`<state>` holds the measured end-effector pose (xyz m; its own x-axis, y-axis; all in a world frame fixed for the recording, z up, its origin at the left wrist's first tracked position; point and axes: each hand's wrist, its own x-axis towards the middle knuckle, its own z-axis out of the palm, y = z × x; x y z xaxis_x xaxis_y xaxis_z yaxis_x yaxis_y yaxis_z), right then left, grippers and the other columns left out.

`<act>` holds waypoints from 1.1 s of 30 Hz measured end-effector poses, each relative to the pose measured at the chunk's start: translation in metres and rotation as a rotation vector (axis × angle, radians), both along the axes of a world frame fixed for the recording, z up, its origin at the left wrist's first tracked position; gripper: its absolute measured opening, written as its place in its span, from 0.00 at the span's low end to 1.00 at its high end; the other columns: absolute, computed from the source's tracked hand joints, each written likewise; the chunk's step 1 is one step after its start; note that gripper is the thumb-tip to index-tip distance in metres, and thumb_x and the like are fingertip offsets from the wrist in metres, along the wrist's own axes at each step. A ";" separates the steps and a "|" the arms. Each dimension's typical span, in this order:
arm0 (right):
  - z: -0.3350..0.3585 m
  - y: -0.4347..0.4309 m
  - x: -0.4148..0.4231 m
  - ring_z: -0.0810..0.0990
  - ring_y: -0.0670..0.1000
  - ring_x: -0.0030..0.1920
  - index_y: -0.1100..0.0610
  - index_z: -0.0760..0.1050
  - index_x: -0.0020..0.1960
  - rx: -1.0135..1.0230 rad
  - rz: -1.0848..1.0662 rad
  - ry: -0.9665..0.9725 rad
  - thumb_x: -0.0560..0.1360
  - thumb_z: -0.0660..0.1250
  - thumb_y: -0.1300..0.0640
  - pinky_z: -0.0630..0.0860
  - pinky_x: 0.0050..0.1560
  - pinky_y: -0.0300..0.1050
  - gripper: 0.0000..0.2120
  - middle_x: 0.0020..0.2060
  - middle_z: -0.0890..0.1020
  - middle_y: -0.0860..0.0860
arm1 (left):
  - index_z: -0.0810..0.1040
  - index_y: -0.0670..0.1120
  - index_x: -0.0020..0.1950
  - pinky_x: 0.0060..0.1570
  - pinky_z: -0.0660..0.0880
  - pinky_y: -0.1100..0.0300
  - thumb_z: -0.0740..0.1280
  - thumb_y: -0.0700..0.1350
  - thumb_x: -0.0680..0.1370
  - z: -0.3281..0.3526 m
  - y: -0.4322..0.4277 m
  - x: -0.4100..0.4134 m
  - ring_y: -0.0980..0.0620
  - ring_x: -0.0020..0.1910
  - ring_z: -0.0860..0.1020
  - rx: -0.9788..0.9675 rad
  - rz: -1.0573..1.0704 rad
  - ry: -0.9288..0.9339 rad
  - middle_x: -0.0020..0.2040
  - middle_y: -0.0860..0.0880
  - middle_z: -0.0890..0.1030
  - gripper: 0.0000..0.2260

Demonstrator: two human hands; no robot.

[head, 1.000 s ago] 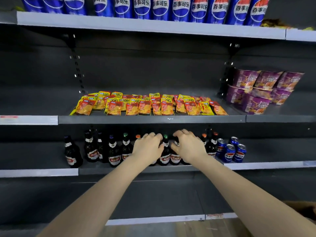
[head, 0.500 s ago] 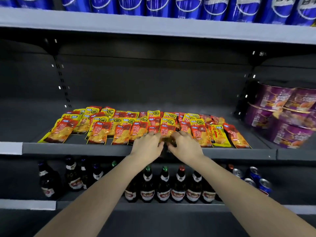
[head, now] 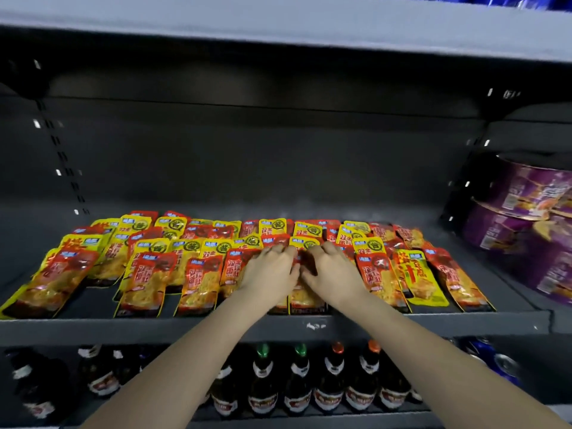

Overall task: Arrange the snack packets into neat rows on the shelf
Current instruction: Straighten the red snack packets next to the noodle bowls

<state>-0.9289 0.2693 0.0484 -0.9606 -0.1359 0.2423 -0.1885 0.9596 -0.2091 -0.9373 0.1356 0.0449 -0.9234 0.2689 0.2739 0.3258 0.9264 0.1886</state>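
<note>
Shelf [head: 123, 329] packets [head: 198, 283] lie beneath left fingers [head: 278, 252], right fingers [head: 322, 252].

Grey shelf [head: 93, 329] w/ snack packets [head: 198, 283], purple tubs [head: 526, 224].

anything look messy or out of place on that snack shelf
Yes. The snack packets overlap unevenly, red and yellow mixed, not in straight rows. The leftmost packet lies skewed, its corner at the shelf front edge. The left hand and right hand rest on packets mid-shelf.
</note>
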 end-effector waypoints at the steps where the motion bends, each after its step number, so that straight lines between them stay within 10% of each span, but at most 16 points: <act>1: -0.001 -0.001 -0.003 0.71 0.56 0.63 0.55 0.68 0.67 0.009 -0.004 0.006 0.76 0.60 0.48 0.72 0.60 0.52 0.21 0.61 0.73 0.54 | 0.70 0.49 0.65 0.54 0.74 0.51 0.56 0.51 0.80 -0.001 0.000 -0.006 0.47 0.61 0.73 0.009 -0.009 0.003 0.62 0.49 0.75 0.15; 24: 0.003 0.020 -0.040 0.75 0.43 0.53 0.55 0.71 0.62 -0.742 0.057 -0.121 0.77 0.65 0.58 0.71 0.50 0.29 0.14 0.53 0.77 0.47 | 0.73 0.48 0.45 0.32 0.66 0.66 0.63 0.43 0.79 0.026 0.007 -0.053 0.59 0.33 0.72 0.524 -0.091 -0.243 0.37 0.55 0.74 0.04; 33: 0.019 0.062 -0.043 0.73 0.51 0.36 0.52 0.73 0.54 -0.997 0.058 -0.146 0.78 0.63 0.58 0.72 0.36 0.44 0.06 0.37 0.77 0.53 | 0.75 0.46 0.49 0.39 0.71 0.64 0.62 0.42 0.79 0.043 0.059 -0.058 0.60 0.38 0.73 0.712 -0.077 -0.206 0.42 0.56 0.74 0.03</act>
<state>-0.9724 0.3316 0.0675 -0.9884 0.0166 0.1512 -0.1377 0.3241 -0.9359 -0.9957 0.1941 0.0875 -0.9604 0.1571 0.2300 0.2785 0.5330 0.7990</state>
